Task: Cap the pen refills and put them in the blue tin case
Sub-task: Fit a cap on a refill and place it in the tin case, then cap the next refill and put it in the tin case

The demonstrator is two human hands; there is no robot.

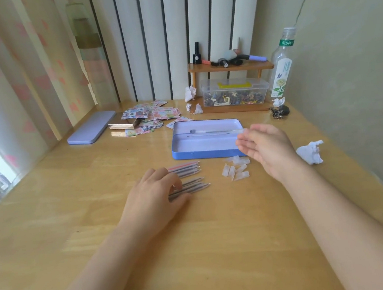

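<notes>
**Left hand on the refills, right hand loose beside the tin**

Well off to the left of both hands, a flat lilac lid (91,128) lies on the wooden tabletop (72,207), with a scatter of patterned stickers (153,115) just beyond it. The left hand (153,197) rests palm down on a row of uncapped pen refills (189,176), fingers spread flat over their near ends; the tips poke out towards the right hand. It presses on them rather than gripping any one.

Between the two hands sits a small heap of clear caps (237,169), lying loose just in front of the blue tin case (205,140). The case stands open beyond the hands, and one capped refill (215,131) already lies inside along its far side.

The right hand (268,147) hovers at the case's right end, fingers relaxed and apart, holding nothing. To its right lies a crumpled white tissue (310,152). Farther back stand a clear box (234,92) under a small wooden shelf (229,68), and a clear bottle (283,63).
</notes>
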